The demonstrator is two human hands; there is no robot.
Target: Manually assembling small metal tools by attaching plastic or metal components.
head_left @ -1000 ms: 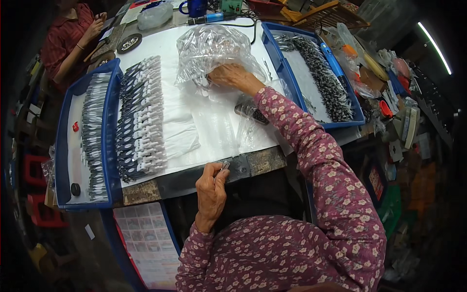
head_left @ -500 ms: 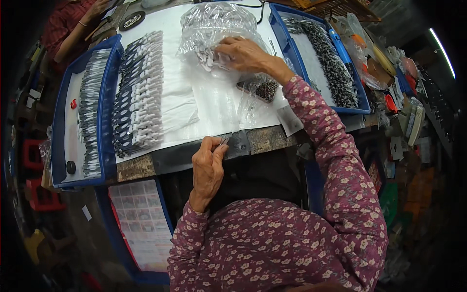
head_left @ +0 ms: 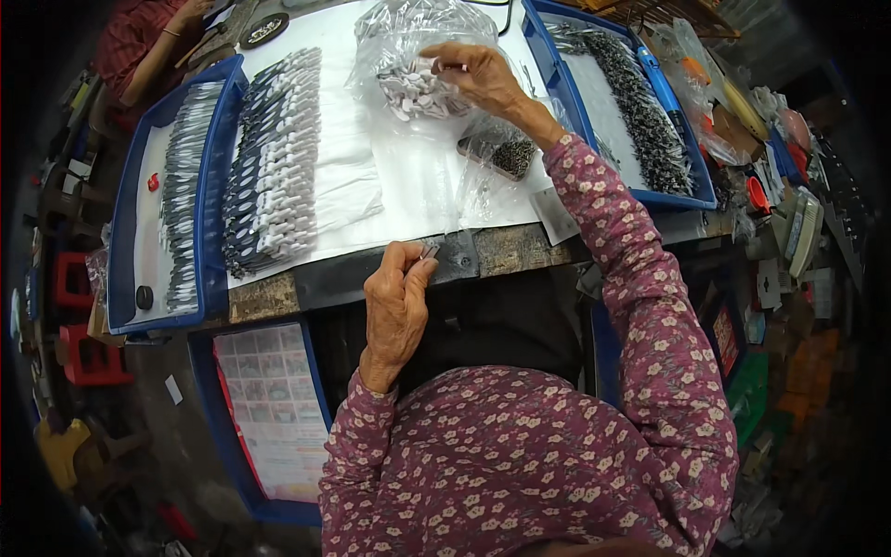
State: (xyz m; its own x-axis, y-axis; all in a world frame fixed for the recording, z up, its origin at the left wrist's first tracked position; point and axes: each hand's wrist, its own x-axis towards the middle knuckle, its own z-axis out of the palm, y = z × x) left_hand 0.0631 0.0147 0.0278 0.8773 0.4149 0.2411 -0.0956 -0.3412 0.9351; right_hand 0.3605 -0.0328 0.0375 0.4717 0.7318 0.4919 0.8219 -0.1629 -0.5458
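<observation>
**Left hand (head_left: 394, 306) pinches, right hand (head_left: 490, 82) curls by the bag (head_left: 413, 22)**

We see the left fingers closed on a small grey piece (head_left: 429, 252), at the near edge of the desk (head_left: 510, 249). The right fingers are bent, partly open, at the upper right of the heaped white pieces (head_left: 416, 97) in the clear plastic — we cannot tell whether they grip one. Half a second ago we see those fingers down among the pieces; now they are higher, and more of the heap shows — while the left hand keeps its pinch.
</observation>
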